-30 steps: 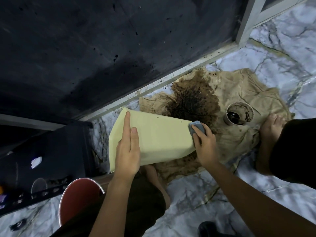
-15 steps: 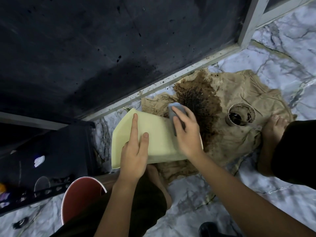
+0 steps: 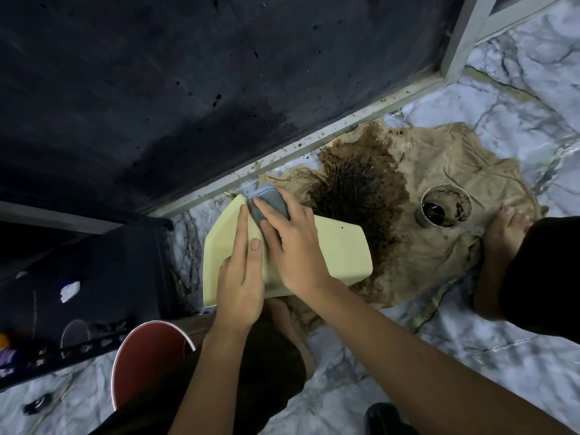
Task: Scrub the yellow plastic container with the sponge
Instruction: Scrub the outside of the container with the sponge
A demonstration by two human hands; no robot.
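At frame centre, above a marble floor [image 3: 470,356], a left hand [image 3: 240,277] steadies the light, stiff, likely slippery yellow container [image 3: 339,249] with straight fingers; the right hand [image 3: 292,243] pinches a soft sponge [image 3: 266,204] against its upper-left rim.

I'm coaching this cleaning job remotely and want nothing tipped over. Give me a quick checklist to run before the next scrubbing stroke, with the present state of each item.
1. Sponge in hand: ok. The right hand presses the grey-blue sponge with its fingers over it.
2. Sponge on target: ok. It sits at the far left corner of the pale yellow plastic container.
3. Container steadied: ok. The left hand rests on its top, fingers straight.
4. Surface left to scrub: ok. The right half of the top face is bare.
5. Spill hazard: not ok. A round cup of dark liquid stands open on the stained tan cloth, right of the container.
6. Underside clean: cannot tell, hidden.
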